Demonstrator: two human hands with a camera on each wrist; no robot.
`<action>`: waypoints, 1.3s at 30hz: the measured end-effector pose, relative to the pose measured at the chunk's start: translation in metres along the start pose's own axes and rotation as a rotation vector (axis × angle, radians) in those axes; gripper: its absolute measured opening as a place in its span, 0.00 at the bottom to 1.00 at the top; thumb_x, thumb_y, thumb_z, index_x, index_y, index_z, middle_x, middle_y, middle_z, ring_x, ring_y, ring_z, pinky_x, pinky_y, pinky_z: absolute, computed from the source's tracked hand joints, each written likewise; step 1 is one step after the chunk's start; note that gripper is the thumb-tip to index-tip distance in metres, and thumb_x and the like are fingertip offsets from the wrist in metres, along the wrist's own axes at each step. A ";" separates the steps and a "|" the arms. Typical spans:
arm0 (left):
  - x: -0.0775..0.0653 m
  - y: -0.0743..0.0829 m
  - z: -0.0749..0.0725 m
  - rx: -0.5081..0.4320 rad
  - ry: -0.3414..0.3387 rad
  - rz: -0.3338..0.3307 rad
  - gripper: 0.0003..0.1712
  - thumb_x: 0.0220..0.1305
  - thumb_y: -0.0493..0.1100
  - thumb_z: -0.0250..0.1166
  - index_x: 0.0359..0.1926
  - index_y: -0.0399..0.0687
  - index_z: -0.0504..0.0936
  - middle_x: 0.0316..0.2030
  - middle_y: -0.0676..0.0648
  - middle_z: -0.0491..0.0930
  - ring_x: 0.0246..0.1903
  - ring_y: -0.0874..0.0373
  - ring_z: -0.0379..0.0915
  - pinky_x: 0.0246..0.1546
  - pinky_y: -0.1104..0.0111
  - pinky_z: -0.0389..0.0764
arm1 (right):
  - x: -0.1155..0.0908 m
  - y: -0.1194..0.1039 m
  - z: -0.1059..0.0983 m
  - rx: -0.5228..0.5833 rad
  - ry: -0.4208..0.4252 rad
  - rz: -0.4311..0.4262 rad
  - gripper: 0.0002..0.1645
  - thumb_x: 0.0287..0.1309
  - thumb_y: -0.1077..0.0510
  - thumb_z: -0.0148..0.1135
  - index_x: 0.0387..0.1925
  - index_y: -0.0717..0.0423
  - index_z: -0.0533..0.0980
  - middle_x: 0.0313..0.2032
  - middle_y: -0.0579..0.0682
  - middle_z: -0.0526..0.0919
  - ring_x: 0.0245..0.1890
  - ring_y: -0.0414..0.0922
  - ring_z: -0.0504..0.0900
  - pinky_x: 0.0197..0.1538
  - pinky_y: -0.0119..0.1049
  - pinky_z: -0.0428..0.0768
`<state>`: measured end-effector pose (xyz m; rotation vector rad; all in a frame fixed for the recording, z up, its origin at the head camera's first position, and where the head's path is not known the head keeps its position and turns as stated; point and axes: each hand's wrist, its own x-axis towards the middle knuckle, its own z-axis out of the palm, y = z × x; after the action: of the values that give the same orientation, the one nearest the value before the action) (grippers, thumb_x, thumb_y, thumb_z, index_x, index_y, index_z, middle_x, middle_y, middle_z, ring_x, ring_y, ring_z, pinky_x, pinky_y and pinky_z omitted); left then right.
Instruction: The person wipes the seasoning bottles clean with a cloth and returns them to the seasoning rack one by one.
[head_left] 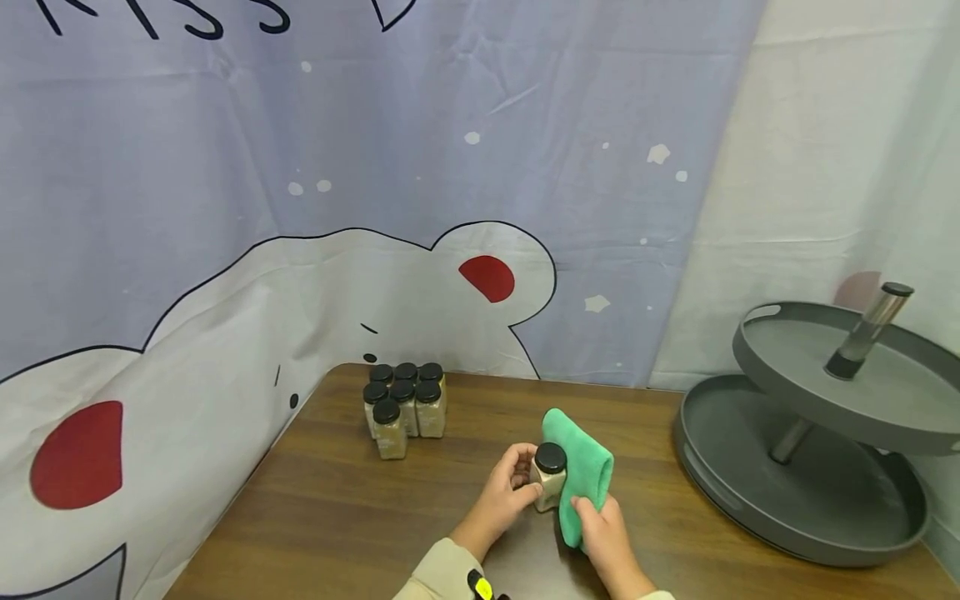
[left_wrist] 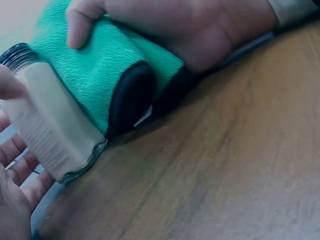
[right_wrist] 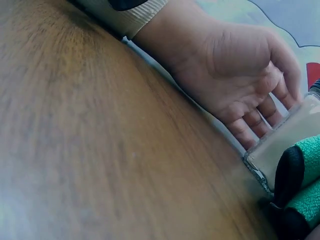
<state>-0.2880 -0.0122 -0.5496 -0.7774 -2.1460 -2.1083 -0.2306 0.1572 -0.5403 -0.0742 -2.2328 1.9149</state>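
Note:
In the head view my left hand (head_left: 504, 498) grips a small square glass jar (head_left: 548, 487) with a black lid, thumb on the near side and fingers behind it. The jar holds a pale beige powder, and in the left wrist view its glass bottom (left_wrist: 82, 167) is close over the table. My right hand (head_left: 606, 537) pinches a folded green cloth (head_left: 585, 458) with dark edging, thumb on top. The cloth lies against the jar's right side. The right wrist view shows the left hand's fingers (right_wrist: 255, 120) along the jar.
Several similar black-lidded jars (head_left: 405, 408) stand grouped at the back left of the wooden table (head_left: 322, 517). A grey two-tier round tray stand (head_left: 802, 475) occupies the right side. A printed curtain (head_left: 420, 300) hangs behind the table.

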 end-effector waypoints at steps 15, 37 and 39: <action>0.001 -0.004 0.000 0.218 -0.055 0.061 0.32 0.56 0.29 0.72 0.62 0.37 0.74 0.52 0.42 0.74 0.40 0.59 0.70 0.39 0.63 0.80 | -0.001 -0.002 0.001 -0.007 -0.045 -0.027 0.11 0.64 0.66 0.52 0.41 0.72 0.76 0.31 0.52 0.80 0.32 0.38 0.76 0.40 0.32 0.76; -0.003 0.016 0.020 0.472 0.210 -0.080 0.29 0.49 0.50 0.82 0.44 0.55 0.71 0.41 0.57 0.74 0.37 0.66 0.75 0.38 0.71 0.79 | 0.000 -0.004 -0.005 -0.037 0.136 -0.012 0.07 0.50 0.68 0.54 0.22 0.67 0.77 0.18 0.49 0.78 0.18 0.39 0.74 0.26 0.33 0.77; -0.003 0.015 0.019 0.482 0.203 -0.069 0.29 0.50 0.50 0.82 0.44 0.54 0.71 0.41 0.56 0.74 0.37 0.65 0.75 0.38 0.71 0.78 | -0.001 -0.005 -0.004 -0.054 0.123 -0.007 0.07 0.52 0.67 0.54 0.24 0.67 0.77 0.20 0.50 0.78 0.19 0.40 0.75 0.27 0.33 0.77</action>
<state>-0.2739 0.0043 -0.5381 -0.4262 -2.4370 -1.5056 -0.2288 0.1605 -0.5348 -0.1867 -2.2002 1.7955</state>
